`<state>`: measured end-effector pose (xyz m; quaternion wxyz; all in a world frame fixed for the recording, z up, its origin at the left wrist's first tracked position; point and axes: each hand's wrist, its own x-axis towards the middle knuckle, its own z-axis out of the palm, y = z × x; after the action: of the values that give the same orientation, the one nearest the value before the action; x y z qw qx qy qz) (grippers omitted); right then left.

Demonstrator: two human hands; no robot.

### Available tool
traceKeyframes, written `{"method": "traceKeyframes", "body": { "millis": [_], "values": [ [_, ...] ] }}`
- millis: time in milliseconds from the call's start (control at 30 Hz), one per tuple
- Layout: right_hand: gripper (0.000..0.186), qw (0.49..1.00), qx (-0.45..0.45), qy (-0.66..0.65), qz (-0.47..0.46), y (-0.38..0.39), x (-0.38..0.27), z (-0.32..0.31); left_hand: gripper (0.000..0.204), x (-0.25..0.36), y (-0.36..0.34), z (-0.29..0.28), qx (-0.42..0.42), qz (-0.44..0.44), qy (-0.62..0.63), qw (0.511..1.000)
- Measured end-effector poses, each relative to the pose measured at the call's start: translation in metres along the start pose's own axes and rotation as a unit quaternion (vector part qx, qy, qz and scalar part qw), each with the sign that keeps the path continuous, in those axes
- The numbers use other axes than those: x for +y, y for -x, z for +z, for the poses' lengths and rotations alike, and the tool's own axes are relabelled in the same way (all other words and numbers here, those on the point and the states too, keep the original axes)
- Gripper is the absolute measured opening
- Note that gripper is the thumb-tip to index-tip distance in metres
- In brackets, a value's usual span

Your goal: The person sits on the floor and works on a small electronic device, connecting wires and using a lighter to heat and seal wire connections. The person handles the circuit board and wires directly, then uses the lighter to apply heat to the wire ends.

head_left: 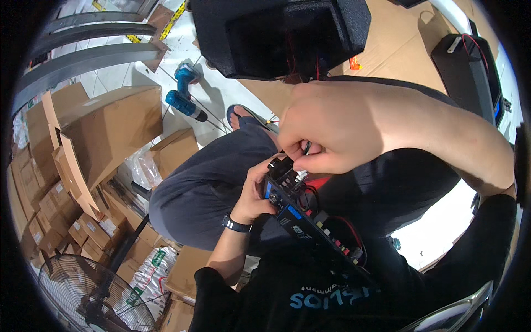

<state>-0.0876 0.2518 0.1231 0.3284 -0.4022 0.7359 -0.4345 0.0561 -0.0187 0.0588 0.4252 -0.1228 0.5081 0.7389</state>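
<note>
The long black panel with a bare circuit board [299, 222] sits in the left hand [254, 193], which grips its far end; from there its long axis slants down-right toward the black shirt [249, 304], printed face turned left. Coloured plugs [338, 243] already sit on the board; what is left cannot be told. Just above, the right hand [329, 130] pinches a thin dark piece [307, 147]; beyond it stands a black angular cabinet [265, 14].

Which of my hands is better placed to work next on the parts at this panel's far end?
Probably your right hand: it's at that end, pinching a small dark item. Your left hand seems busy steadying the black panel, gripping its edge.
</note>
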Motion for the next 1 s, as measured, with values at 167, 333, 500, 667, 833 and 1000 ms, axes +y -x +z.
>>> {"method": "traceKeyframes", "body": {
  "millis": [167, 333, 500, 667, 833, 1000],
  "values": [
    [0.018, 0.999, 0.048, 0.013, -0.021, 0.0, -0.001, 0.005, 0.103, -0.005, -0.003, -0.005, 0.002, -0.008, -0.015, 1.0],
    [0.019, 0.999, 0.019, 0.041, -0.013, 0.002, -0.005, 0.004, 0.104, -0.004, -0.002, -0.003, 0.002, -0.002, -0.013, 1.0],
    [0.019, 0.998, 0.016, 0.056, -0.023, 0.001, -0.002, 0.008, 0.102, -0.002, -0.001, 0.0, 0.007, -0.009, -0.012, 1.0],
    [0.018, 0.997, 0.033, 0.066, -0.038, 0.001, -0.001, 0.01, 0.1, -0.001, -0.001, -0.001, 0.009, -0.018, -0.019, 1.0],
    [0.017, 0.998, 0.023, 0.046, -0.029, -0.001, -0.001, 0.01, 0.098, -0.005, 0.0, -0.004, 0.01, -0.006, -0.002, 1.0],
    [0.017, 0.999, 0.03, 0.033, -0.008, 0.0, -0.002, 0.015, 0.101, -0.012, 0.001, -0.006, 0.022, 0.011, -0.016, 1.0]
  ]
}}
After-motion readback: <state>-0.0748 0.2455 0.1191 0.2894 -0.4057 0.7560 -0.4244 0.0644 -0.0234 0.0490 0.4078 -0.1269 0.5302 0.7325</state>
